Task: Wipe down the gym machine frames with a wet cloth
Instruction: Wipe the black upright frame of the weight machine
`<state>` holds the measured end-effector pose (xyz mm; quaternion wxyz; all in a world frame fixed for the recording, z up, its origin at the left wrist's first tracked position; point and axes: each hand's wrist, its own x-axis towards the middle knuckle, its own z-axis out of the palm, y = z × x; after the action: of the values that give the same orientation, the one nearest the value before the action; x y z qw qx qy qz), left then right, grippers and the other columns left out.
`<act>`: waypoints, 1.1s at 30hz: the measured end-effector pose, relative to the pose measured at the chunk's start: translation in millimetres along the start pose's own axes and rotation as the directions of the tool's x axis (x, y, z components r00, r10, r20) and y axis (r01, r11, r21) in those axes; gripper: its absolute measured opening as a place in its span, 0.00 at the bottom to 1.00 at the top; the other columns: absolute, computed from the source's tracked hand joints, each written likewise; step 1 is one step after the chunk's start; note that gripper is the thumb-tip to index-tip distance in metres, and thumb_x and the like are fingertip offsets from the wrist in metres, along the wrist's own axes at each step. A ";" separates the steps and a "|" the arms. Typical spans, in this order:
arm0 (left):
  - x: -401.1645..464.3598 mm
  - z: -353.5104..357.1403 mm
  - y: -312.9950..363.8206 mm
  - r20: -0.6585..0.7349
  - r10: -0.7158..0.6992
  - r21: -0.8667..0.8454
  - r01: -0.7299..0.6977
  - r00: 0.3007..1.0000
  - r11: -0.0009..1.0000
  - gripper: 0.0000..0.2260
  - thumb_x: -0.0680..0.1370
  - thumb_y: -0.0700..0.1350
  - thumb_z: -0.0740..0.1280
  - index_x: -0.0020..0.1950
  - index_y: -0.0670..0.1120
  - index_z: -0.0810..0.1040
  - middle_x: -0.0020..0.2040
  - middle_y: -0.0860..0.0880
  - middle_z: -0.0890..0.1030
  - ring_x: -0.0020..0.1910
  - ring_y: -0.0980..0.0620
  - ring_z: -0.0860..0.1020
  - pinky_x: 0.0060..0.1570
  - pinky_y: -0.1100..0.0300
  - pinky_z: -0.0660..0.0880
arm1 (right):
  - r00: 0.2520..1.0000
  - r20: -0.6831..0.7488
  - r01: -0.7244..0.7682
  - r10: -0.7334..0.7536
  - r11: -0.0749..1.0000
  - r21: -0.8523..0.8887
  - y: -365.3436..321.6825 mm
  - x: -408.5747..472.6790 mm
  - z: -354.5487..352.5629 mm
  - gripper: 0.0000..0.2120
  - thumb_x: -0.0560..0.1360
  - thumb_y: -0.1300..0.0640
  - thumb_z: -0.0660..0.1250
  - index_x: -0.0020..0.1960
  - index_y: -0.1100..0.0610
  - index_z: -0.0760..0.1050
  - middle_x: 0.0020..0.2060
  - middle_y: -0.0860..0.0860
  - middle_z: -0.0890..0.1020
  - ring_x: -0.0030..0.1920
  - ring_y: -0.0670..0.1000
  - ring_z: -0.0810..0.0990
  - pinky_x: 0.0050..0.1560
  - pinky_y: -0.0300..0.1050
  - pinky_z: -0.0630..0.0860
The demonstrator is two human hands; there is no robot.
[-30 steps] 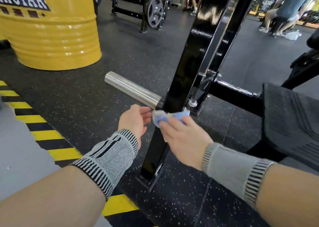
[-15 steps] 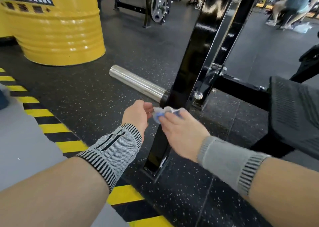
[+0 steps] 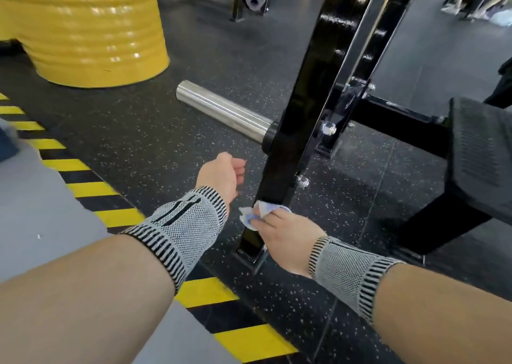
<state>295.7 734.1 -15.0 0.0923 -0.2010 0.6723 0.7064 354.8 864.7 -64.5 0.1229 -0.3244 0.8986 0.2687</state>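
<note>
Risk: the crumpled wet cloth (image 3: 253,214) may snag on the protruding bolt (image 3: 302,181) or slip from a loose pinch. The right hand (image 3: 288,236) fingers pinch the cloth against the lower black frame post (image 3: 279,175). The left hand (image 3: 221,174) hangs loosely curled, holding nothing.

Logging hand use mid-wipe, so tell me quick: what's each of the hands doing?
Left hand: loosely curled, holding nothing.
Right hand: pinching the cloth against the black frame post.
</note>
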 end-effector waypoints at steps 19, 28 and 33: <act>20.7 -15.5 -27.6 -0.017 -0.128 0.144 0.129 0.992 0.981 0.17 0.81 0.48 0.53 0.52 0.45 0.81 0.53 0.49 0.83 0.50 0.52 0.79 0.46 0.56 0.70 | 0.962 -0.259 -0.128 0.085 0.980 -0.152 14.4 5.1 -11.4 0.24 0.79 0.57 0.46 0.72 0.64 0.65 0.73 0.60 0.61 0.65 0.61 0.67 0.67 0.58 0.58; 36.1 -13.1 -51.1 -0.028 -0.220 0.204 0.221 0.975 0.954 0.17 0.81 0.48 0.53 0.56 0.44 0.80 0.54 0.45 0.82 0.51 0.48 0.80 0.39 0.57 0.72 | 0.953 -0.271 -0.149 0.137 0.989 -0.023 -12.7 20.0 22.5 0.29 0.78 0.57 0.49 0.76 0.67 0.48 0.77 0.60 0.52 0.76 0.62 0.49 0.73 0.56 0.37; 39.1 -19.9 -57.2 0.008 -0.214 0.230 0.206 0.977 0.951 0.17 0.81 0.49 0.55 0.53 0.44 0.81 0.54 0.46 0.83 0.53 0.48 0.80 0.42 0.57 0.71 | 0.990 -0.072 0.124 -0.123 0.992 0.019 -38.6 40.4 52.7 0.22 0.81 0.55 0.50 0.73 0.63 0.63 0.73 0.55 0.63 0.71 0.58 0.58 0.72 0.52 0.46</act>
<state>286.5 713.5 -83.5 0.2003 -0.2478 0.7222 0.6139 351.7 848.6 -139.5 0.1114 -0.3871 0.8836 0.2386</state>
